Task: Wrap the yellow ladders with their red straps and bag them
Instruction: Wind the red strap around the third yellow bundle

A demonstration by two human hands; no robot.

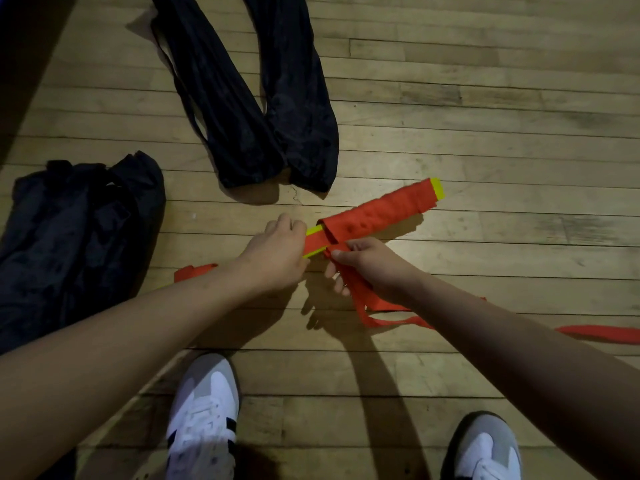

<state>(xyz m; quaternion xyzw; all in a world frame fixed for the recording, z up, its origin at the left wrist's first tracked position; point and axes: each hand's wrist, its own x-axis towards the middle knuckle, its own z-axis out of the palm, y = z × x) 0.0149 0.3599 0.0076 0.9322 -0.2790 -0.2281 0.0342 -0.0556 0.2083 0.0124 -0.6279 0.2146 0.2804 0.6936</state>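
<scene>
The left hand (pixel 277 251) is curled round the near end of the yellow ladder bundle (pixel 437 189), where a bit of yellow shows past the wrapping. Just beside it, the right hand (pixel 367 263) pinches the red strap (pixel 377 211) where it comes off the bundle, so the 2 hands sit close together, each gripping. The bundle is held up off the wooden floor (pixel 485 98), in front of the person's white shoes (pixel 204 410).

Most of the bundle's length is already wound in red. Loose strap falls from the right hand, loops on the floor and trails off to the right edge; another red piece peeks out from behind the left forearm.

What could go wrong: if the right hand lets the tension slacken, I'd expect the turns to loosen and slide along the rungs. The trailing tail could also catch underfoot and yank the wrap undone.

The bundle's long axis runs diagonally, from the left hand up and away to the right, its far yellow tip pointing at the boards beyond. 2 flat black bags (pixel 249 98) lie further off, and a fuller black bag (pixel 79 230) sits to the left.
</scene>
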